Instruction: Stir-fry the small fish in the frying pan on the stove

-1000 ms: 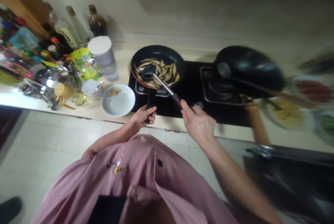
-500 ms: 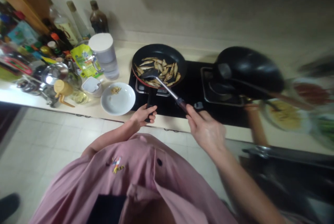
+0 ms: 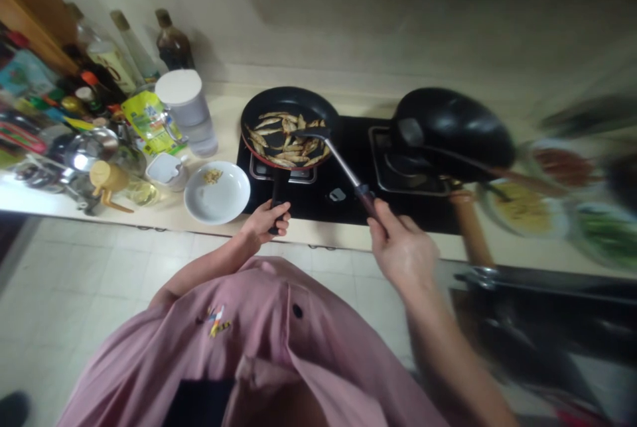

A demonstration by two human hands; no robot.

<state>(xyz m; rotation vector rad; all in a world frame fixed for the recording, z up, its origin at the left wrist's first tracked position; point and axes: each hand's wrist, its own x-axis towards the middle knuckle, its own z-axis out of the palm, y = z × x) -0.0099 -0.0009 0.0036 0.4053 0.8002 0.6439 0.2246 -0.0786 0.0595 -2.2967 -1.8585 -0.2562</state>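
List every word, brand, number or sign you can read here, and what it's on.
No text reads clearly.
Yellow-green packet: print, too blurred to read.
Clear bottle by the wall: marks on its label, too blurred to read.
Light-blue packet: any print too blurred to read.
Embroidered shirt emblem: no legible letters.

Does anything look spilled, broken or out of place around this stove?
Nothing stands out as spilled or broken: the food lies inside the frying pan, with the spatula resting among it. The wok looks tipped on its burner, but the blurred, stretched view may cause that.
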